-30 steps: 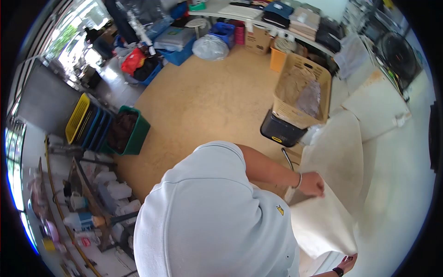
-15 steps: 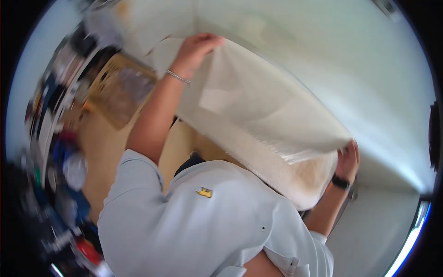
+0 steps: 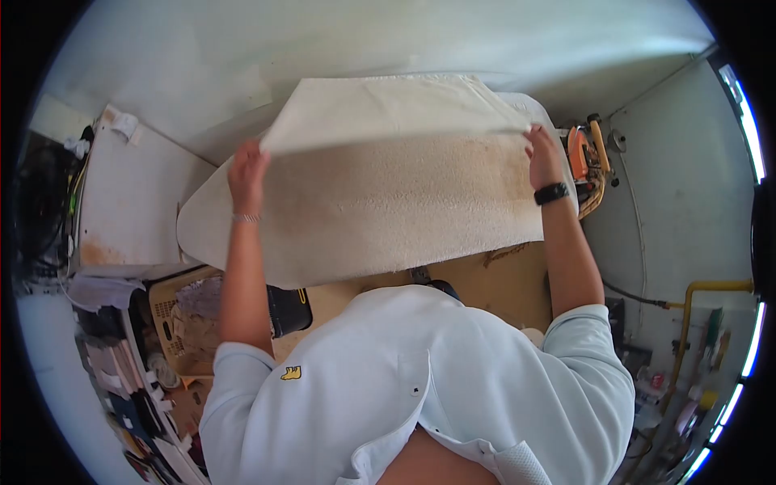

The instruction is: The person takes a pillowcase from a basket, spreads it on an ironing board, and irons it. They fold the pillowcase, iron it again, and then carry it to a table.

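Observation:
A cream cloth [image 3: 380,109] stretches between my two hands over a padded ironing board [image 3: 380,218] with a brownish, scorched-looking cover. My left hand [image 3: 248,174] pinches the cloth's near left corner; a thin bracelet circles that wrist. At the near right corner, my right hand [image 3: 544,159] grips the cloth between thumb and fingers, with a black band on the wrist. The far part of the cloth lies toward the back of the board, and its near edge looks blurred and slightly raised.
An orange tool with a yellow handle [image 3: 594,149], perhaps an iron, sits at the board's right end. A yellow basket [image 3: 166,319] holding fabric stands low on the left, beside a black bin [image 3: 289,311]. Walls close in behind and right; a yellow pipe [image 3: 719,285] runs along the right.
The view has swung round so the board now lies level across it. The cloth, earlier bunched and slanted, is now spread across the board, both hands still on it.

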A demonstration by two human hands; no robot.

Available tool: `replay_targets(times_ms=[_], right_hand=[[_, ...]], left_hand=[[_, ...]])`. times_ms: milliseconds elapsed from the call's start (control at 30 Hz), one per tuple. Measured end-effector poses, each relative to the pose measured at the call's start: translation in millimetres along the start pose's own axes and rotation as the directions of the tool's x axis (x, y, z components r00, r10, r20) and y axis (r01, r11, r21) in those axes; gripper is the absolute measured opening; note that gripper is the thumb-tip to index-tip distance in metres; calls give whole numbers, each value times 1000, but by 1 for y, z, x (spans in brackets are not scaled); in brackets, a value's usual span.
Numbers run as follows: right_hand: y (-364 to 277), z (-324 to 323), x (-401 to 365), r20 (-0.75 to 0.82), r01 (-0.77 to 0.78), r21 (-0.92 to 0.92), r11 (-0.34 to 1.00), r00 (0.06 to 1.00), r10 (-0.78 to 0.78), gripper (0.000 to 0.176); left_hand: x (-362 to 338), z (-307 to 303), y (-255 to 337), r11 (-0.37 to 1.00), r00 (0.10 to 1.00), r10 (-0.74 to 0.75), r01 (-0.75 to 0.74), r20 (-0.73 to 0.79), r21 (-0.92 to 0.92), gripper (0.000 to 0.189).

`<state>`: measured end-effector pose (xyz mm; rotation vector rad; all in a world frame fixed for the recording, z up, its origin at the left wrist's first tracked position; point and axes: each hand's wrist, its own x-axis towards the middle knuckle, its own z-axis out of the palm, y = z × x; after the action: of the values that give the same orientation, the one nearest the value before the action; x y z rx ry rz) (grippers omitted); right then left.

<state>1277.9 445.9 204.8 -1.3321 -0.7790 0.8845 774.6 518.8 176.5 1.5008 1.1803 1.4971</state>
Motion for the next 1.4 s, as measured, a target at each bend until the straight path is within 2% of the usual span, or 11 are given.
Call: replay_targets(times_ms=[67,167,200,267,367,500,600,733,833,967,1400], right_hand=[[45,-15,-22,43,14,-121,993,999,-9,11],[148,-61,-42,112,-46,-385,922,989,96,17],[176,-70,-51,59,-87,-619,781,986,157,20],[187,-71,-67,42,-4,-913,407,994,104,30],[140,-29,-66,-175,-251,-944,213,930,323,31],[159,-29,-52,-132,-224,-937,270,939,319,32],[169,-39,-47,-6,-139,-849,510,967,253,25],[179,-48,-49,27,-111,-842,528,968,248,25],[163,-35,-52,-2,-120,-887,446,967,255,26],[162,-26,-39,-36,-159,-849,504,969,245,28],[171,28,60,-104,-162,-802,575,986,133,37]], left_hand=[[-51,-3,-48,996,997,68,-70,38,57,10],[-133,-5,-101,954,996,-45,20,76,298,13],[-150,-3,-95,954,995,-57,29,84,300,13],[-168,3,-80,616,970,-131,-83,206,783,11],[-159,9,-82,578,957,-267,64,115,813,18],[-142,27,-69,411,908,-418,204,-15,889,24],[-154,28,-77,569,902,-424,334,-80,751,31],[-180,27,-74,588,893,-443,360,-84,724,26],[-181,32,-72,468,928,-365,251,-74,847,24],[-159,40,-73,389,929,-361,223,-74,894,24],[18,74,-139,272,922,-361,246,-138,930,29]])
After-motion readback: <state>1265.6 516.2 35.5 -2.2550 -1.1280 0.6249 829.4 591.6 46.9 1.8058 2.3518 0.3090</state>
